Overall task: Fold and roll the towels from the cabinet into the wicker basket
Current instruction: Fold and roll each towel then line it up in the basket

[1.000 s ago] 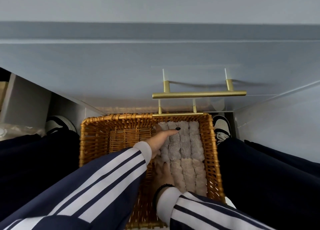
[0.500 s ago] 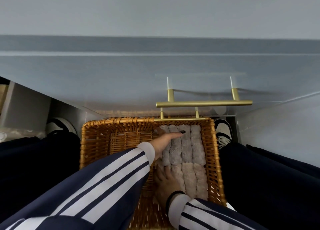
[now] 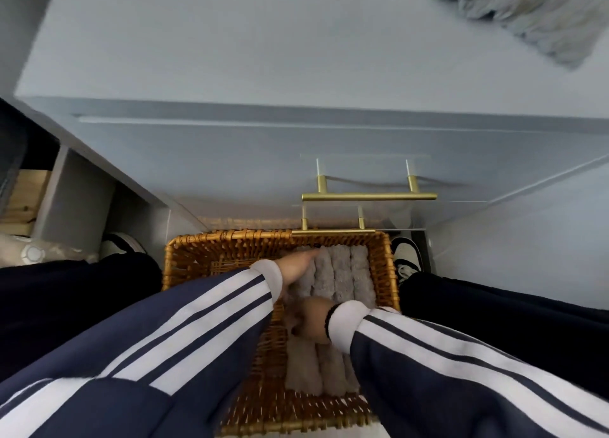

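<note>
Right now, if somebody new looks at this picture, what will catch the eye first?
The wicker basket on the floor between the person's legs, its right half filled with rolled towels. Both striped-sleeved hands reach in: left hand on the far rolls, right hand on the near ones. Above, brass handles gleam.

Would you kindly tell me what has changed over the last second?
The view tipped up, revealing the cabinet top with a towel. The right hand slid back over the nearer rolls. The left hand stays against the rolled towels in the wicker basket.
</note>
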Demonstrator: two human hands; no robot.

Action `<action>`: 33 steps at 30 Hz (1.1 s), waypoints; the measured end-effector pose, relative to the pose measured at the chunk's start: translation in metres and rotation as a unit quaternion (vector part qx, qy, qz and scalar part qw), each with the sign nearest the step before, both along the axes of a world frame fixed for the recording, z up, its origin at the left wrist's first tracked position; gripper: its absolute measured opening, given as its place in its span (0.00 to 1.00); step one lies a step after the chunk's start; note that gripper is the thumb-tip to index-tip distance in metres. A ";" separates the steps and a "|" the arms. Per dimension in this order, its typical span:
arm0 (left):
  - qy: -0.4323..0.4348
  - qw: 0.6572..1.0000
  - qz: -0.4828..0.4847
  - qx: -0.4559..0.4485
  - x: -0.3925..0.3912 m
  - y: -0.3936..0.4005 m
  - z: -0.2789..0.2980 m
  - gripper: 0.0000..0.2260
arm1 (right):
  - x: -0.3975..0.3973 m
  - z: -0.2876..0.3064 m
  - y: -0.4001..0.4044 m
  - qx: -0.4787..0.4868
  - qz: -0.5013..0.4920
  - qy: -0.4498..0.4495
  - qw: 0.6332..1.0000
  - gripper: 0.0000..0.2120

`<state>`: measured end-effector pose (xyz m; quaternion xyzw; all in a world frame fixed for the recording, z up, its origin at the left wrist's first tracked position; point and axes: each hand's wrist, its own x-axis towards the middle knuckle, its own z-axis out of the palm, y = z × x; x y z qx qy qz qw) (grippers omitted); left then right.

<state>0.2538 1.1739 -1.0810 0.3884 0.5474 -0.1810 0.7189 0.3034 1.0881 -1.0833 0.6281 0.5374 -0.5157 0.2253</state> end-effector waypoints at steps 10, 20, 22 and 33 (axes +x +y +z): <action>-0.015 0.985 -0.049 0.164 -0.006 0.002 0.098 0.27 | 0.044 0.081 0.011 0.060 -0.041 -0.116 0.991 0.20; 0.014 0.929 -0.191 0.316 -0.025 -0.011 0.207 0.21 | 0.052 0.187 0.030 0.189 -0.031 -0.148 0.970 0.16; 0.016 0.920 -0.198 0.337 -0.028 -0.012 0.222 0.21 | 0.052 0.215 0.032 0.207 -0.023 -0.153 0.966 0.19; -0.093 0.888 -0.098 0.439 -0.041 0.013 0.314 0.09 | 0.071 0.338 0.025 0.386 -0.129 -0.089 0.909 0.16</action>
